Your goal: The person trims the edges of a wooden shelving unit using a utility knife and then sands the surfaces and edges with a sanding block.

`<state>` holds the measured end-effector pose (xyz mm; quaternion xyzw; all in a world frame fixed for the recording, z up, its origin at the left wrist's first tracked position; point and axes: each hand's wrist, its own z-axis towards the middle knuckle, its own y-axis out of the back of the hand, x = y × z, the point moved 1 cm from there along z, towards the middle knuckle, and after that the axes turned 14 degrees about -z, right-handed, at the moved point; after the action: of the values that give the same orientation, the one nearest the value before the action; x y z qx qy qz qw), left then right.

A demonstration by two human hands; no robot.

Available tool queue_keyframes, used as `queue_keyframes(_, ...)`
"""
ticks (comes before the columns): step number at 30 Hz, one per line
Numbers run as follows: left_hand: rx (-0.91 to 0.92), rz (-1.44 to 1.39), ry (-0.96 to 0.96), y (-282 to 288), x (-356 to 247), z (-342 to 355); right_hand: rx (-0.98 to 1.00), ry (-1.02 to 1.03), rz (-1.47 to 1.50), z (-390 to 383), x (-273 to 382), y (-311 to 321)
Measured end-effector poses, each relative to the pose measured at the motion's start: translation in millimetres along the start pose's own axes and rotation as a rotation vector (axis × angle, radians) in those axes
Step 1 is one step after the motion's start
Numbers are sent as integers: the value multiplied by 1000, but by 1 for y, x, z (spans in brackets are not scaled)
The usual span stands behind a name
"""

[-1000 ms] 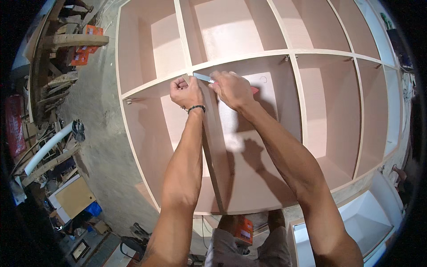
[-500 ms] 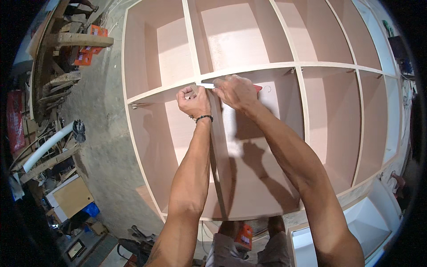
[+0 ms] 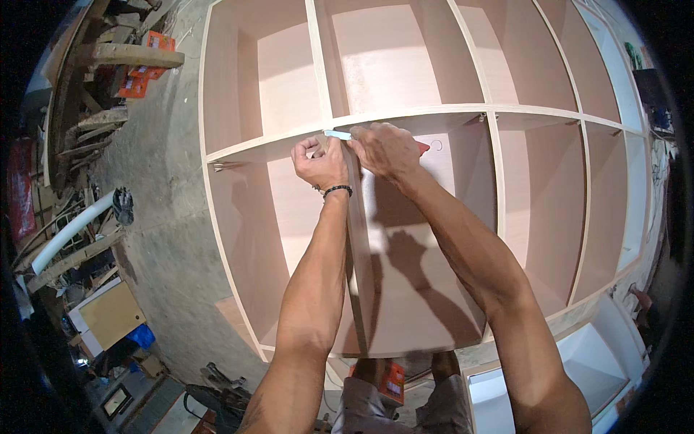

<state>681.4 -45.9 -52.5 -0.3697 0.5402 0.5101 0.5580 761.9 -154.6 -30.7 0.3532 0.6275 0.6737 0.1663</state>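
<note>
Right hand (image 3: 389, 150) grips a bladed tool (image 3: 337, 134), handle (image 3: 423, 148) mostly hidden; left hand (image 3: 322, 165) curls, hold unclear.

Head cam: L one of 2 worn side by side on the person's head. Wide fisheye, upright, not mirrored; looks down & fwd, w/ the wearer's own shorts (image 3: 437, 406) at btm ctr. Nearest the lens: L forearm (image 3: 307, 289) & R forearm (image 3: 473, 246), in from lower edge, v. large. L hand (image 3: 320, 165) & R hand (image 3: 388, 150) sit above ctr, mid-dist. Cabinet (image 3: 419, 111) fills most of the view, seen from above into its compartments; top cut off by upper edge. Floor (image 3: 170, 239) & clutter (image 3: 112, 316) show on L, white box (image 3: 593, 354) lower R. Straight edges bow twd rim; corners blk.
</note>
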Motion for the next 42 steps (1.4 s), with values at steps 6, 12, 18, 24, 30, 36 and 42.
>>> queue_keyframes(6,-16,-63,62,-1,0,1,-158,31,-81,-1,-2,-8)
queue_keyframes(12,-8,-3,10,-1,-5,0,-231,33,-68,-4,-2,-13)
queue_keyframes(18,-20,-9,-1,-1,-2,1,-307,16,-76,-8,2,-15)
queue_keyframes(24,-8,-33,-3,-1,4,1,-245,-11,-33,-11,6,-11)
queue_keyframes(30,-5,-67,7,0,12,4,-249,-15,-36,-12,9,-9)
queue_keyframes(36,7,-63,13,-1,15,2,-246,-26,-34,-15,8,-13)
queue_keyframes(42,1,-73,29,-1,15,3,-279,-67,-9,-19,11,-19)
